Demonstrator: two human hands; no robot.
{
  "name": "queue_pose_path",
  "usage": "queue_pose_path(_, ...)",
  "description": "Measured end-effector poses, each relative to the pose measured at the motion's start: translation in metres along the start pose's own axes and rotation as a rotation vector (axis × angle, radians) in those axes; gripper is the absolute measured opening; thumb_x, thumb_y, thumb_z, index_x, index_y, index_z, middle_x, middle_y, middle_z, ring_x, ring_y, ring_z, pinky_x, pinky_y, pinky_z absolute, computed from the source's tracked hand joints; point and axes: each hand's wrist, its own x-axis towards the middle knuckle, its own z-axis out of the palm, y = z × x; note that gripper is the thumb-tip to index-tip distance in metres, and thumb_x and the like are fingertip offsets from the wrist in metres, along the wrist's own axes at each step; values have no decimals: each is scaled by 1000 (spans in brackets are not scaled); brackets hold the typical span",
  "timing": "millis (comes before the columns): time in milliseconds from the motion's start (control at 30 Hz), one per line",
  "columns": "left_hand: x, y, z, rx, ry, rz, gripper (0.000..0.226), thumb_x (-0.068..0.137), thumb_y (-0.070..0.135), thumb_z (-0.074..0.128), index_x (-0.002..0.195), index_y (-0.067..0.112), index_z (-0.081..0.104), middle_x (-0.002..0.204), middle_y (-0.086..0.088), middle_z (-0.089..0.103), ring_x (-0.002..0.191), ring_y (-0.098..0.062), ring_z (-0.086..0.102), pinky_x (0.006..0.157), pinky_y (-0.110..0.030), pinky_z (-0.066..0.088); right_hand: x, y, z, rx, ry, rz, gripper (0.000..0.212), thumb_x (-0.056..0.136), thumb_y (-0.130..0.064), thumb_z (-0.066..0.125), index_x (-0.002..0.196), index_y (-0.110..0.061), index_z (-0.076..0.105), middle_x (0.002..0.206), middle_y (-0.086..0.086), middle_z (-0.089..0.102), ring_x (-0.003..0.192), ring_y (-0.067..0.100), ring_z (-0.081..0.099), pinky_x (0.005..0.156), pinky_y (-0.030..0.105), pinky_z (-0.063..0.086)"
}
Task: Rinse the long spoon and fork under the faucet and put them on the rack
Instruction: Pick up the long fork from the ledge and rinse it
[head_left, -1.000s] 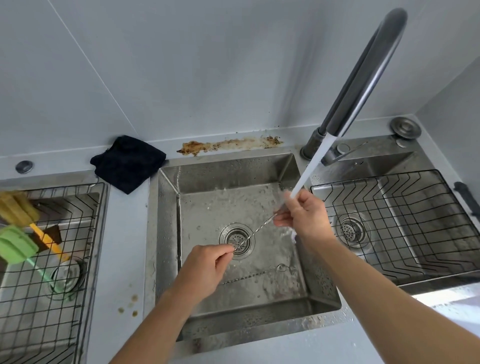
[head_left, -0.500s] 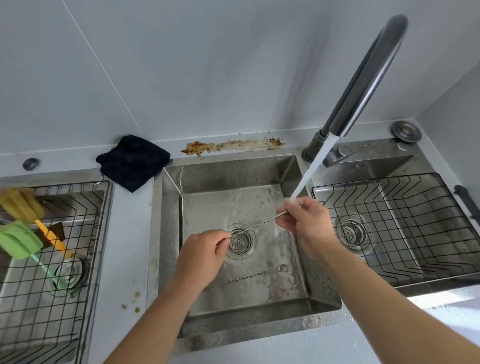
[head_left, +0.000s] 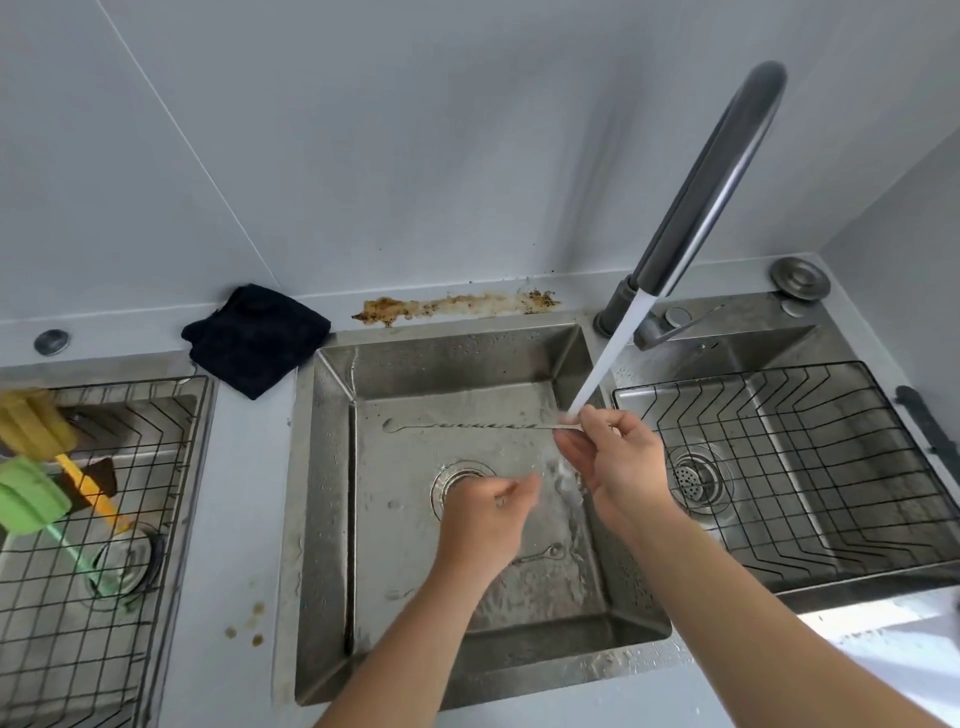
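A long twisted-handle utensil (head_left: 478, 426) lies level over the middle sink (head_left: 324, 467), pinched at one end by the right hand (head_left: 610, 460) just where the faucet (head_left: 701, 197) stream lands. Spoon or fork, I cannot tell. A second long utensil (head_left: 543, 555) rests on the sink floor. The left hand (head_left: 485, 525) is loosely curled and blurred; whether it holds anything is unclear. A wire rack (head_left: 810, 467) sits right.

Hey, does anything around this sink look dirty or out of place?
Yes. A crusty brown stain runs along the ledge behind the middle sink, and small brown spots dot the counter to its left. Both look like unwiped spills.
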Motion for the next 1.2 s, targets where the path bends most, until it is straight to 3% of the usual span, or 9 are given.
queue_pose_path(133, 25, 26, 24, -595, -42, -321, 16, 90, 32, 64, 87, 18, 72, 85, 5, 70, 84, -11, 65, 75, -19, 46, -2, -3, -2, 33, -13, 30, 10, 92, -5, 62, 84, -3, 57, 81, 19, 74, 72, 26, 73, 65, 28, 59)
queue_pose_path(233, 36, 40, 38, -927, -22, -411, 15, 90, 19, 67, 96, 6, 70, 97, -10, 76, 91, -19, 72, 84, -28, 54, -2, -3, -2, 44, -18, 53, 8, 93, -4, 60, 85, -2, 58, 85, 22, 73, 77, 30, 73, 69, 32, 60)
queue_pose_path(333, 41, 46, 48, -981, 37, -427, 8, 82, 14, 76, 84, 12, 69, 87, -11, 73, 77, -19, 68, 70, -28, 53, -2, 0, -3, 20, -7, 36, 10, 93, -6, 61, 84, -6, 58, 89, 22, 73, 84, 32, 73, 80, 39, 58)
queue_pose_path(433, 44, 50, 53, -1009, 107, -457, 12, 80, 12, 78, 77, 14, 67, 83, -10, 72, 68, -15, 64, 63, -25, 48, -6, 0, -4, 52, -17, 32, 12, 94, -5, 59, 83, -7, 56, 85, 19, 74, 82, 30, 74, 79, 37, 59)
queue_pose_path(600, 46, 51, 57, -1012, 156, -469, 12, 88, 19, 69, 77, 17, 67, 81, -12, 68, 68, -13, 57, 66, -24, 45, -4, -1, -13, 164, -11, 20, 15, 94, -5, 58, 80, -7, 55, 88, 22, 73, 75, 26, 73, 68, 27, 60)
queue_pose_path(700, 43, 56, 59, -1064, 137, -444, 9, 88, 6, 68, 89, 14, 66, 81, -8, 66, 71, -17, 59, 68, -26, 49, -5, -2, -17, 189, -25, 0, 15, 94, -2, 57, 79, -5, 55, 81, 19, 73, 73, 25, 73, 66, 26, 59)
queue_pose_path(900, 41, 58, 62, -1076, 149, -382, 34, 81, -8, 71, 109, 9, 60, 83, -12, 68, 74, -21, 64, 72, -30, 55, -5, -11, -26, 197, -107, 20, 18, 88, 13, 56, 78, -3, 55, 70, 12, 70, 72, 20, 73, 72, 26, 60)
queue_pose_path(1033, 45, 58, 62, -1108, 194, -430, 3, 93, 9, 63, 96, 8, 62, 80, -12, 70, 72, -20, 66, 73, -32, 58, -4, -16, -33, 171, -77, -10, 19, 86, 14, 57, 77, -3, 55, 69, 10, 66, 67, 18, 71, 71, 25, 60)
queue_pose_path(1200, 46, 60, 61, -1134, 191, -389, 11, 91, 0, 62, 95, 8, 56, 79, -12, 68, 73, -18, 67, 68, -24, 57, -5, -21, -44, 220, -60, -12, 19, 88, 10, 57, 75, -4, 56, 77, 11, 65, 70, 16, 70, 78, 27, 59)
